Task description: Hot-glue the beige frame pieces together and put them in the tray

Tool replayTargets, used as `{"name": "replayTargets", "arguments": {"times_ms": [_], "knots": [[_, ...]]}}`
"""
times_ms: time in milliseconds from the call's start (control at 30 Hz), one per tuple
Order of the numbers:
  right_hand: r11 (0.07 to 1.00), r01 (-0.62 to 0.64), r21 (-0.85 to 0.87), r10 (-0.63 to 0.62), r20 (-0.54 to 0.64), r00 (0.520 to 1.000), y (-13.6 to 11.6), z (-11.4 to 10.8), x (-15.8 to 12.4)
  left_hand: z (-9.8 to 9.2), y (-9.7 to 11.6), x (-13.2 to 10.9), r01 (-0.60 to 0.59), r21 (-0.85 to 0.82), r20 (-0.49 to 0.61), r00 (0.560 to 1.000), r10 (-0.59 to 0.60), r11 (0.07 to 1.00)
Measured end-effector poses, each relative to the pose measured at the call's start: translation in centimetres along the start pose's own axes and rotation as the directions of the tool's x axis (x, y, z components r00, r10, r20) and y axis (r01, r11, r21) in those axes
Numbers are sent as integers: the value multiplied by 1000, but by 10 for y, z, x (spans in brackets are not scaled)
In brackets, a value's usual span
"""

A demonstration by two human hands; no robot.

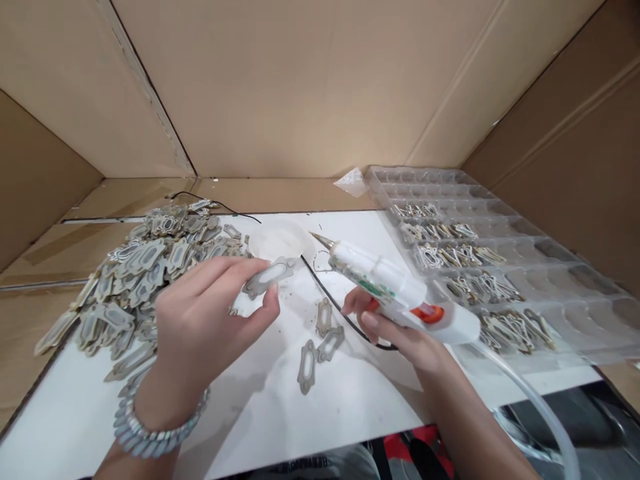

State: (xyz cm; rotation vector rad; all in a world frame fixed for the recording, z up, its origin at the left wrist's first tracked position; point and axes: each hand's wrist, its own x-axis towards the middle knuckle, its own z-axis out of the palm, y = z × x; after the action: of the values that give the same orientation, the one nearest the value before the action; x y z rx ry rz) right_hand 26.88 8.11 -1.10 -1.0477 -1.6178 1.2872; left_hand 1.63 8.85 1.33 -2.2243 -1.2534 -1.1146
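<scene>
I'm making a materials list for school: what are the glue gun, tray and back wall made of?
The glue gun looks like smooth white plastic, slightly shiny; its tip gleams, so probably metal. The tray seems clear plastic: see-through, with moulded hollows. The back wall is likely cardboard: matte brown, with crease-like lines.

My feed is moderately bright, evenly lit and warm on the cardboard back wall [310,87]; the right wall [570,127] is darker. I read the light as coming from above: soft, diffuse shadows lie on the white bench [370,393] below the left hand [205,313]. Pale glints on the clear tray [590,303] and a sheen along the hose [543,400]. Lower right corner dim. Wide-angle stretch at the edges; the tray splays outward. Fine detail smeared, so I see pieces in the heap [145,260] merge.
</scene>
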Motion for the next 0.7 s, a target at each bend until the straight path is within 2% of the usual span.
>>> {"name": "replayTargets", "arguments": {"times_ms": [133, 367, 700], "knots": [[996, 72, -43, -69, 75, 995, 3, 3, 0, 0, 1, -1, -34, -15, -56, 998, 33, 999], [954, 150, -259, -115, 144, 983, 11, 8, -5, 1, -2, -7, 12, 29, -115, 993, -9, 1000], [955, 134, -265, -93, 162, 982, 14, 10, -5, 0, -1, -9, 13, 57, -93, 996, -8, 998]]}}
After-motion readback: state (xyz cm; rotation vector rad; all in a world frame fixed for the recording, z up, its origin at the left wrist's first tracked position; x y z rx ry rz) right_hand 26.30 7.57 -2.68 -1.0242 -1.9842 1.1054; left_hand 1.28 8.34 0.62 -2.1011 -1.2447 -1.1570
